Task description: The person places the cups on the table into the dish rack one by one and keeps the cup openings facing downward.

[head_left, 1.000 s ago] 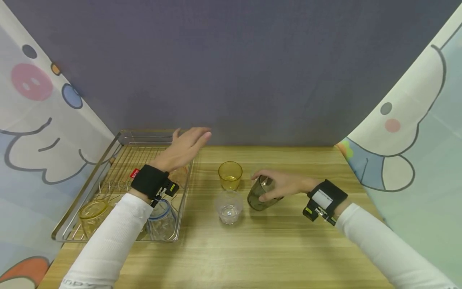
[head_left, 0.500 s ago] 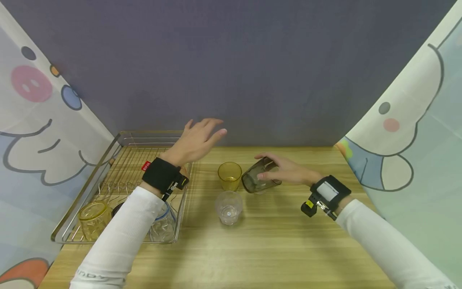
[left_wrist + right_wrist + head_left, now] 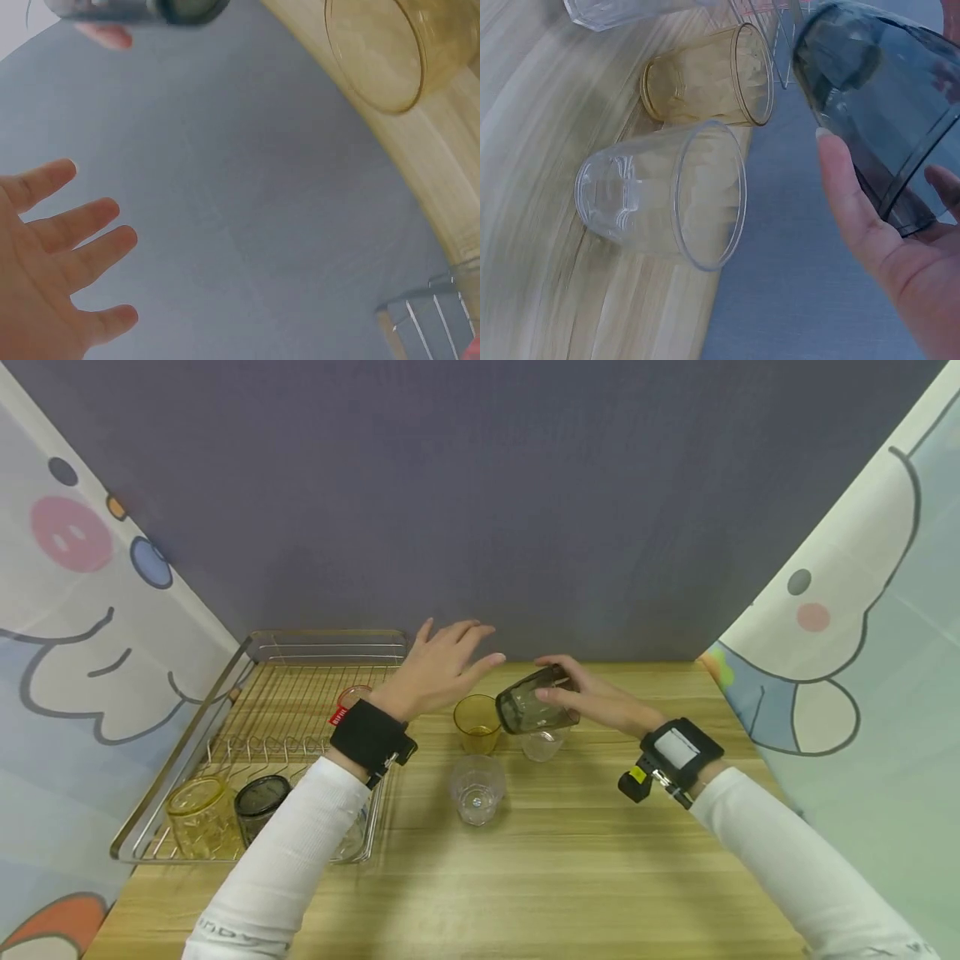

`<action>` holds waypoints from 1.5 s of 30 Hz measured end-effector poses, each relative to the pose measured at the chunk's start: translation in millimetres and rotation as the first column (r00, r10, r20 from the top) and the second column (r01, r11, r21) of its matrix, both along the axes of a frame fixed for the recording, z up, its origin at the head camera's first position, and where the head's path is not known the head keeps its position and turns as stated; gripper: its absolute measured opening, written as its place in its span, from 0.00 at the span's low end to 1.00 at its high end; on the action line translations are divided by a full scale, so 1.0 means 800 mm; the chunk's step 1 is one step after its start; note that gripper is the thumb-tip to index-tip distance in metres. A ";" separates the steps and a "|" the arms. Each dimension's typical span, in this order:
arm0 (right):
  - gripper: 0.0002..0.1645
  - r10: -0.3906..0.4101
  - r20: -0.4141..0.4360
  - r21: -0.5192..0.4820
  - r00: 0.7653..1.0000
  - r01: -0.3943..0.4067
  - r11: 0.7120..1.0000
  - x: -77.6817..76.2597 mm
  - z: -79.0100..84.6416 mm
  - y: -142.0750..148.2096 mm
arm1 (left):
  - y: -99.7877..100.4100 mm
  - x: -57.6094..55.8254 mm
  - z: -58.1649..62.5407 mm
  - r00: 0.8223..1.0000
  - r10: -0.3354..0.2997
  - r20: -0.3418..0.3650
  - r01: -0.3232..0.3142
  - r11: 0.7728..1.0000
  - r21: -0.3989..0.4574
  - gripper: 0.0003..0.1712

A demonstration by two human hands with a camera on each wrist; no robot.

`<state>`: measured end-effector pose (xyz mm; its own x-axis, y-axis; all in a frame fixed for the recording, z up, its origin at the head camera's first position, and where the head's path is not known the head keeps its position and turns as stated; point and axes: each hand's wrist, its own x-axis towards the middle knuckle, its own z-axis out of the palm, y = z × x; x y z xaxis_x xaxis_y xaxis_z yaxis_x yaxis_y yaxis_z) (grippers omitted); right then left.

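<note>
Dark glass (image 3: 528,708) — tilted, between thumb (image 3: 558,697) and fingers (image 3: 561,662); right hand (image 3: 592,697) — clamped on it; left hand (image 3: 438,670) spread wide

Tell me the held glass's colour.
The glass is smoky grey, best seen in the right wrist view.

Back wall (image 3: 480,510) is just a big plain slab of dark grey-purple, kinda bluer in the wrist views, and it meets the far edge of a light wood tabletop (image 3: 600,877) with the grain running side to side. Both sides are way more fun: the left side panel (image 3: 60,685) has a chunky cartoon face with a pink snout (image 3: 71,535) and a red-orange shape (image 3: 60,918) low down, and the right side panel (image 3: 900,710) has a white character (image 3: 840,560) with a grey eye (image 3: 799,582) and pink cheek (image 3: 813,617) over pale blue-green. Light's soft, with a pale sheen (image 3: 450,877) on the wood up front.
</note>
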<state>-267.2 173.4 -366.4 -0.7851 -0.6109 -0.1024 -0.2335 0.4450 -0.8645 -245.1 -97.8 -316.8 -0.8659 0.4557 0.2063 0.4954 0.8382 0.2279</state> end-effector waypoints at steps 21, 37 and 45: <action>0.36 -0.041 0.035 -0.147 0.999 0.045 0.988 0.009 -0.014 -0.008 | 0.043 0.011 -0.063 0.998 -0.059 -0.028 0.056 0.995 -0.084 0.46; 0.36 -0.035 0.095 -0.272 0.995 0.060 0.960 0.018 -0.019 -0.014 | 0.056 0.021 -0.096 0.999 -0.022 -0.036 0.029 0.977 0.210 0.60; 0.37 -0.041 0.099 -0.290 0.994 0.068 0.955 0.020 -0.016 -0.025 | 0.063 0.027 -0.112 0.991 -0.035 0.131 -0.062 0.742 0.668 0.39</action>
<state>-251.3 153.2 -379.1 -0.8135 -0.5815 0.0024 -0.1308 0.1789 -0.9751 -223.7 -47.2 -406.3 -0.9108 0.2304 0.3424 0.4118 0.4517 0.7915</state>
